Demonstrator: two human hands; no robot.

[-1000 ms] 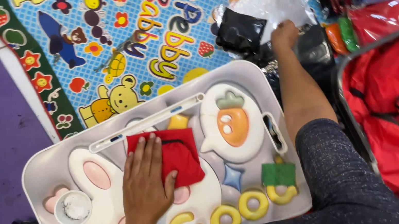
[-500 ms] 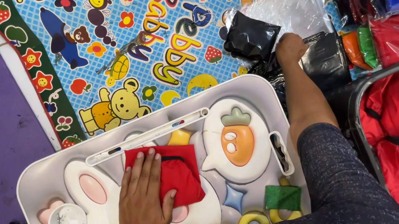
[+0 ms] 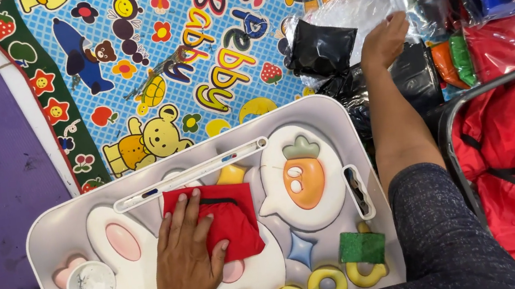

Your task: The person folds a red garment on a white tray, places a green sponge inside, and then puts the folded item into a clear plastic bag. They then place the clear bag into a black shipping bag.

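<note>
Meanwhile, a folded red cloth pouch with a black trim (image 3: 224, 215) is being pressed flat by the left hand (image 3: 185, 258), fingers spread open, on a white plastic lap tray printed with a rabbit and a carrot (image 3: 335, 120). A clear crinkled plastic bag (image 3: 356, 10) is being touched by the right hand (image 3: 385, 39); its grip cannot be told. A small green square pad (image 3: 362, 248) is lying on the tray's right, and black plastic packets (image 3: 321, 50) are being kept beside the colourful cartoon play mat (image 3: 192, 60).
</note>
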